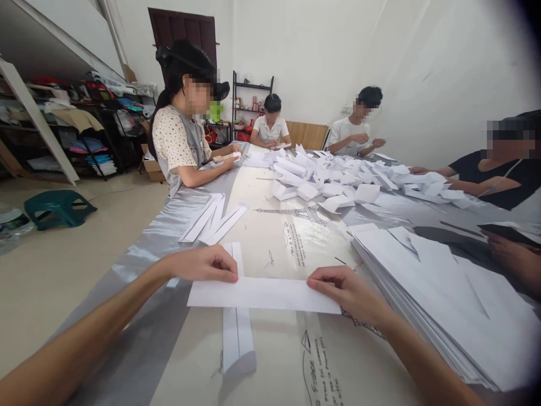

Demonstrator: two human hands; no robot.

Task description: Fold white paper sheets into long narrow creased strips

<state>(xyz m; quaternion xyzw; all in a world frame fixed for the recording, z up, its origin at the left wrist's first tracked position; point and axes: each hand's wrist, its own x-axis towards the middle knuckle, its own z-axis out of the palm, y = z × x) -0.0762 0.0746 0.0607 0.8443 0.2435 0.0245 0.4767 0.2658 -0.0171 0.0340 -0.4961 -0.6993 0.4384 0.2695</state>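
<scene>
Stretched crosswise before me is a white paper strip [266,294], pinched along its far edge by both hands. My left hand [205,264] grips it left of its middle with curled fingers. Near the right end, my right hand [344,285] holds it between thumb and fingers. Beneath it, lengthwise on the table, lies another folded paper strip [237,338] with a dark line along it; its middle is hidden by the held strip. Further off to the left rest several folded strips [215,220].
A tall stack of white paper sheets [439,299] stands at the right. Beyond is a large heap of folded papers [333,175] on the printed tablecloth [279,361]. Several people sit around the table. A green stool [59,207] stands on the floor at left.
</scene>
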